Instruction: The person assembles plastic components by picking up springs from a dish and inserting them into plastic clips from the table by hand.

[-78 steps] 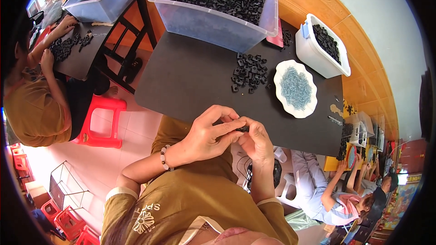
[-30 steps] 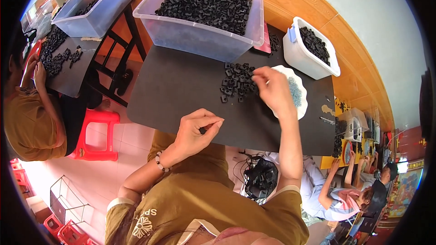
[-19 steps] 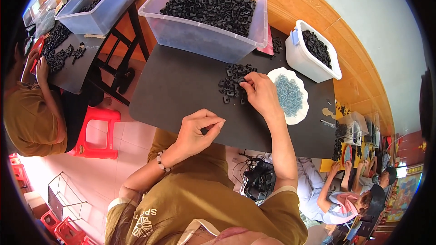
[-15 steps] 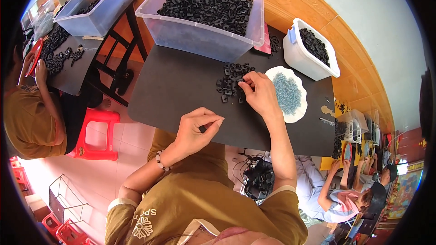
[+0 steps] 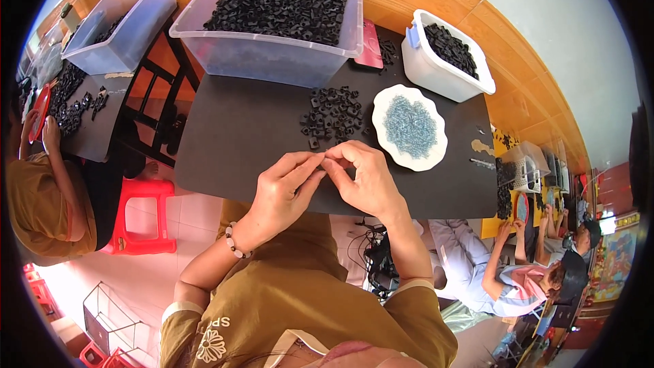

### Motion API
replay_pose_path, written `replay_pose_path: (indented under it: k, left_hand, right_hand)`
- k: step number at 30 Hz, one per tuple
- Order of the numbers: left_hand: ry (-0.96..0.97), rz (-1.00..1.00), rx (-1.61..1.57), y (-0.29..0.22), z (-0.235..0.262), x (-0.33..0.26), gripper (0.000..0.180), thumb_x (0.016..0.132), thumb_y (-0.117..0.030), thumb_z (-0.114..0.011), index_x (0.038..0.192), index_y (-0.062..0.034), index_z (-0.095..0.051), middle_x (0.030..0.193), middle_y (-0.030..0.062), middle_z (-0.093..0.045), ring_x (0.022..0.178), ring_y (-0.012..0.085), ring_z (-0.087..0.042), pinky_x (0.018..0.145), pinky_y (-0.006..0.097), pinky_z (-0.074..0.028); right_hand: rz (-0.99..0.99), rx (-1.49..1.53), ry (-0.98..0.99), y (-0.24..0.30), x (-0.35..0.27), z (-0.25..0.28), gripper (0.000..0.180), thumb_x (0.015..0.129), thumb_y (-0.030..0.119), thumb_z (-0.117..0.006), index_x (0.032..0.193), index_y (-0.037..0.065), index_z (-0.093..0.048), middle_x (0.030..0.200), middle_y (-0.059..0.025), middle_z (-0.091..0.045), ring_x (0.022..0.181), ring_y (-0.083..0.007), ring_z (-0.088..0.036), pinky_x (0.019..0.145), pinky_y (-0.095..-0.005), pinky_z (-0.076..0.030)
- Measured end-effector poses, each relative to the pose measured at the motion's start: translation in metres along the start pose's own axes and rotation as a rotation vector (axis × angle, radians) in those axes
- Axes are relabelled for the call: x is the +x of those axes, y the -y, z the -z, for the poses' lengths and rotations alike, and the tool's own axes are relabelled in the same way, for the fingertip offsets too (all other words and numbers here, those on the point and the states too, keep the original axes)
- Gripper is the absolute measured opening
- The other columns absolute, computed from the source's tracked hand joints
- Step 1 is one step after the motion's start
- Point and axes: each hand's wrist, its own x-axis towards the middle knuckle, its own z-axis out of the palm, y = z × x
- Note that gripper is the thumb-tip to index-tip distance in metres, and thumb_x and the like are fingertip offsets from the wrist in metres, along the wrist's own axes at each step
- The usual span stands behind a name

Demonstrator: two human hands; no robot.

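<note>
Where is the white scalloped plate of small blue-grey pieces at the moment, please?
In the head view the white plate lies on the black table, right of the loose pile of black parts and in front of the small white tub.

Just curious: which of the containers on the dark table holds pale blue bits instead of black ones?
The white scalloped plate, right of the loose black pieces; the tubs hold black parts.

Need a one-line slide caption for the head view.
Both hands, left hand and right hand, meet fingertip to fingertip over a black table, near loose black parts and a white plate.
</note>
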Motion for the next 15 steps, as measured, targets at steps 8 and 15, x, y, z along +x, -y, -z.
replay_pose_path:
  k: [8, 15]
  left_hand:
    - [0.037, 0.175, -0.060, -0.003, 0.001, -0.006, 0.025, 0.086, 0.001, -0.077, 0.111, 0.0010, -0.075, 0.102, 0.0138, -0.072, 0.079, 0.0214, -0.070, 0.066, 0.029, -0.057]
    - [0.032, 0.323, -0.102, -0.003, 0.013, -0.011, 0.023, 0.088, -0.002, -0.076, 0.111, 0.0001, -0.075, 0.101, 0.0115, -0.072, 0.079, 0.0176, -0.069, 0.074, 0.027, -0.055]
  right_hand:
    - [-0.149, 0.062, 0.075, 0.000, -0.015, 0.013, 0.014, 0.092, 0.009, -0.073, 0.101, -0.001, -0.073, 0.092, -0.0117, -0.073, 0.079, -0.0187, -0.071, 0.072, -0.0297, -0.056]
    - [-0.273, -0.514, -0.364, -0.055, -0.022, 0.095, 0.012, 0.089, 0.011, -0.073, 0.099, 0.004, -0.073, 0.094, -0.0143, -0.072, 0.078, -0.0285, -0.068, 0.075, -0.0398, -0.054]
